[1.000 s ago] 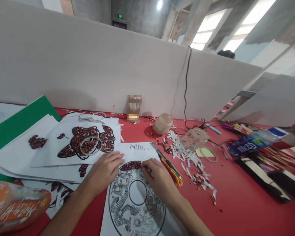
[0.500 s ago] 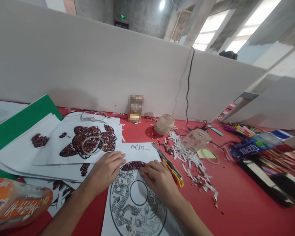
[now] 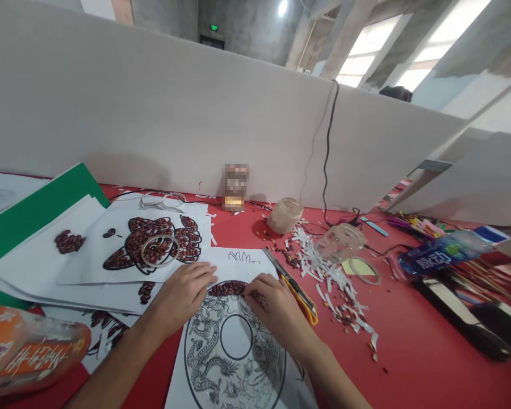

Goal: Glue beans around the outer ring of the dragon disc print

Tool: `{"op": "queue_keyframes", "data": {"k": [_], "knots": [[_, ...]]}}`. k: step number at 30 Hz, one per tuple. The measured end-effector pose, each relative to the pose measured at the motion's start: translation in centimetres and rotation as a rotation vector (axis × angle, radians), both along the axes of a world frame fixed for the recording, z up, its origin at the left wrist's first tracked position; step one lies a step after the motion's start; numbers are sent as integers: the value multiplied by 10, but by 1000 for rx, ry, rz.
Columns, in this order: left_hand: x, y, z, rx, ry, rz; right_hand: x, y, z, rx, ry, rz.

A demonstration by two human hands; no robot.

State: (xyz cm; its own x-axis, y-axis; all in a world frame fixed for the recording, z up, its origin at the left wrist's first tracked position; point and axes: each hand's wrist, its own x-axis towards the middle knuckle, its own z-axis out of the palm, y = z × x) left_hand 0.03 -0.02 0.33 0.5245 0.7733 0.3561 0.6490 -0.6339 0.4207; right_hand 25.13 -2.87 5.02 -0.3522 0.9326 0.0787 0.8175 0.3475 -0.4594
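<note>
A white sheet printed with a round dragon drawing point(image 3: 234, 352) lies on the red table in front of me. Dark red beans point(image 3: 227, 288) are stuck along the top arc of the ring. My left hand point(image 3: 183, 295) rests flat on the sheet's upper left edge, fingers stretched out towards the beans. My right hand point(image 3: 276, 307) is curled, its fingertips pressed down on the right end of the bean row; whether they pinch a bean is hidden.
A yellow utility knife point(image 3: 296, 287) lies just right of my right hand. Paper scraps and loose beans point(image 3: 323, 272) spread beyond it, with two jars point(image 3: 285, 215) and a tape ring point(image 3: 364, 270). Bean pictures on white sheets point(image 3: 153, 244) lie left, an orange bag point(image 3: 29, 352) lower left.
The dragon sheet has turned slightly, its lower part swinging left. Both hands stay at the bean row; the right fingertips shifted a little along it.
</note>
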Motion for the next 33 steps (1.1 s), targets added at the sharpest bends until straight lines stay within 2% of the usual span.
{"op": "queue_keyframes", "data": {"k": [12,22,26,30,33], "knots": [[0,0,0,-3,-12,0,-8,-2,11,-70,-107,9],[0,1,-1,12,-14,-7,-13,-3,17,-128,-217,103],[1,0,0,22,-17,-8,-10,-4,19,-143,-182,110],[1,1,-1,23,-20,-4,-4,-7,25,-196,-57,130],[0,1,-2,17,-15,-14,-2,-10,23,-170,-16,50]]}}
